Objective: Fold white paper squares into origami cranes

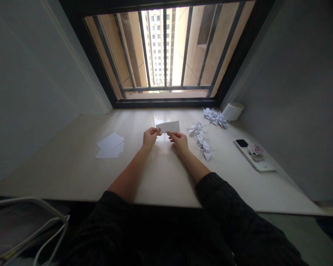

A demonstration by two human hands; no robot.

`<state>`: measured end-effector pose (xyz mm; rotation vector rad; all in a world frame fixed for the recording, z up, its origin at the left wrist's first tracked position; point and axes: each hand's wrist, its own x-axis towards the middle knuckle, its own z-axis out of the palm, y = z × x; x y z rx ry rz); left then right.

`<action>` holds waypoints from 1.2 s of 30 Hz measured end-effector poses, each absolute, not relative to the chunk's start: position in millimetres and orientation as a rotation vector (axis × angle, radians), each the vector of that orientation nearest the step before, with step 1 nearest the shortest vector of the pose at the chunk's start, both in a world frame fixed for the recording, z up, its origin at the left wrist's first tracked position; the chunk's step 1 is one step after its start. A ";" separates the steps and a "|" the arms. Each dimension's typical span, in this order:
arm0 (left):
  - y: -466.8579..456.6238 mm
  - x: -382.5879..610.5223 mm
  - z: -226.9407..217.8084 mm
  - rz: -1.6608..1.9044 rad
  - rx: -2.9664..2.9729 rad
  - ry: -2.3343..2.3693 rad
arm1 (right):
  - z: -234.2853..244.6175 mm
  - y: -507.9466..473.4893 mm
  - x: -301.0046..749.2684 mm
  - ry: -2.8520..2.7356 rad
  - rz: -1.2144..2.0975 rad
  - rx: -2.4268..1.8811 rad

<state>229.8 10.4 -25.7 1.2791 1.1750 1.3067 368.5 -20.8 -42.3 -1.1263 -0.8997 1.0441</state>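
A small white paper (169,126), folded to a narrow rectangle, is held a little above the pale window-sill desk (72,162). My left hand (150,136) pinches its left end. My right hand (179,139) pinches its lower edge near the middle. Both sleeves are dark and pushed up the forearms.
A small stack of white paper sheets (110,146) lies to the left. Several folded white paper cranes (201,137) lie to the right, with more cranes (215,117) near a white cylinder (232,111). A white phone (254,154) lies at the right. A barred window (165,51) stands behind the desk.
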 end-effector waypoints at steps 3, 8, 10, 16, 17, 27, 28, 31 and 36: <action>9.1 230.5 -25.2 1.300 1.284 1.174 | -43.6 -19.9 369.3 -0.884 1.028 -1.153; 6.5 231.2 -21.4 1.283 1.287 1.156 | -41.6 -20.6 370.5 -0.879 1.008 -1.153; 6.3 231.3 -19.2 1.271 1.272 1.118 | -39.8 -21.2 370.2 -0.850 1.033 -1.116; 3.9 231.9 -13.7 1.142 1.208 0.952 | -35.7 -23.0 367.6 -0.734 1.126 -1.009; 2.8 232.4 -13.6 1.123 1.219 0.942 | -35.3 -23.5 367.2 -0.726 1.135 -1.007; 1.3 235.1 -24.2 1.115 1.292 1.087 | -34.8 -26.6 364.1 -0.731 1.191 -1.016; 2.0 234.6 -24.8 1.115 1.285 1.093 | -34.6 -26.6 364.1 -0.725 1.193 -1.015; 2.7 233.3 -24.3 1.103 1.282 1.119 | -33.2 -27.3 364.8 -0.715 1.177 -1.022; 2.5 231.3 -20.0 1.104 1.339 1.176 | -29.7 -29.1 367.6 -0.790 1.108 -1.085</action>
